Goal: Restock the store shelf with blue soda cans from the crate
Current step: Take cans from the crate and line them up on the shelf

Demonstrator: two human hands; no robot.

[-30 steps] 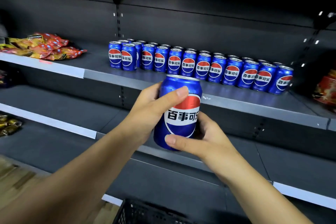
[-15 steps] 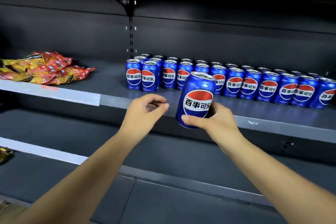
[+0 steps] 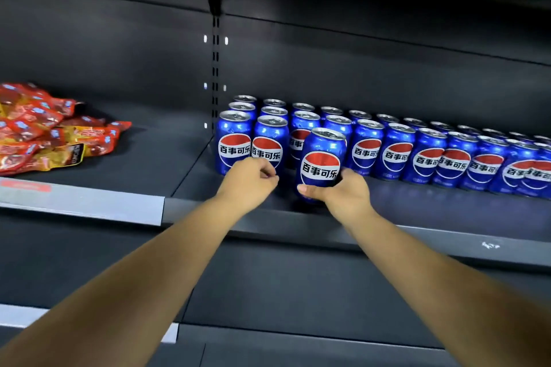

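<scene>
Front row on the dark metal shelf [image 3: 387,202] runs roughly eleven shiny blue soda cans [image 3: 396,155], more rows behind, far end blurs so no exact count. One more blue aluminium can with the red-white-blue logo [image 3: 321,162] is gripped in the right hand [image 3: 343,192], and it's gone from mid-air to the shelf front. Left hand [image 3: 249,177] curled, holding nothing. One pile of red and orange snack packets [image 3: 50,131] lies far left.

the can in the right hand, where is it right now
In the head view the can sits centre, gripped by the right hand, at the shelf's front, before the stocked row.
</scene>
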